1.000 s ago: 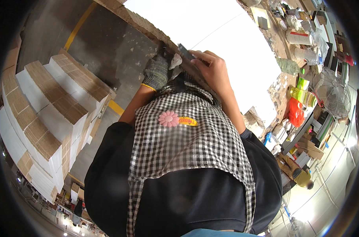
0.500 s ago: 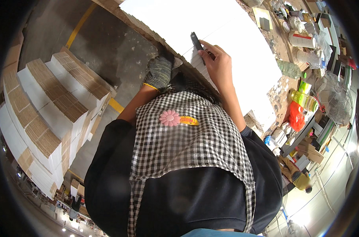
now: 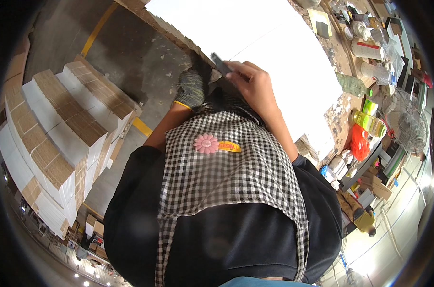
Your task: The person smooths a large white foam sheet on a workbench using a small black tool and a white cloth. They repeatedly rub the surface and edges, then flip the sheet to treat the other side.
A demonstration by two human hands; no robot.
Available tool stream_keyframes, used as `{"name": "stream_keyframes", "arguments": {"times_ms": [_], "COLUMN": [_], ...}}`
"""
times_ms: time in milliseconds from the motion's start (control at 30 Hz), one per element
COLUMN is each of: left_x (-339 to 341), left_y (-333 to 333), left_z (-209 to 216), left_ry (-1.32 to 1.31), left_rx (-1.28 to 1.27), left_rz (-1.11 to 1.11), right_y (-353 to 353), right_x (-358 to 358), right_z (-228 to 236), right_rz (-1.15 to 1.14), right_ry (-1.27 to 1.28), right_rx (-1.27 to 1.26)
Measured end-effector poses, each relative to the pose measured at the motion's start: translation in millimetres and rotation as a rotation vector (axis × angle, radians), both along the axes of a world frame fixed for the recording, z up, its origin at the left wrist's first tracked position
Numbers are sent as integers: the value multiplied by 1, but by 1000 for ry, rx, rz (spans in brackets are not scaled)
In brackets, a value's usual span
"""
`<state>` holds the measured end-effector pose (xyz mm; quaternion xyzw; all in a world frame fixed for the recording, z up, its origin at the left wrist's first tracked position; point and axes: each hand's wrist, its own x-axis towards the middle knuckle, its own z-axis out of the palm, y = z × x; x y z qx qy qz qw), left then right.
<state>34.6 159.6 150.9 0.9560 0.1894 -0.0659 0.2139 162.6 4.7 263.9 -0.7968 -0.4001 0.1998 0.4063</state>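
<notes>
In my bare right hand (image 3: 254,83) is a slim dark bar-shaped tool (image 3: 220,64), pinched between thumb and fingers. Its kind does not show clearly, and its outline is slightly blurred. The hand is over the near-left edge of a stack of white boards (image 3: 279,62), with the tool slanting up and left past that edge. My left hand (image 3: 191,88) wears a grey-green knitted glove with a yellow cuff. It is low beside the stack's edge, its fingers curled in shadow. A small pale piece (image 3: 215,75) shows next to the fingers; whether they grip it is unclear.
Tall stacks of white and brown cardboard (image 3: 59,119) stand on the left, beyond a floor with a yellow line (image 3: 98,29). At right, a worn worktable bears bottles (image 3: 353,84), a red bag (image 3: 360,143) and other clutter near a fan (image 3: 404,122). Another person (image 3: 363,217) is farther off.
My right hand has moved left with the dark tool, from over the white boards to the stack's edge, closer to my left hand. My left hand has hardly moved.
</notes>
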Motion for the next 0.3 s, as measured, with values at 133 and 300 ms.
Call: {"name": "stream_keyframes", "arguments": {"times_ms": [133,300], "left_x": [-5,-4], "left_y": [-7,-3], "left_z": [5,-52], "left_ry": [83,-216], "left_rx": [31,-141], "left_rz": [53,140], "right_y": [1,22], "right_x": [1,9], "right_z": [3,9], "right_rz": [-53,39], "right_ry": [33,18], "right_rx": [-42,22]}}
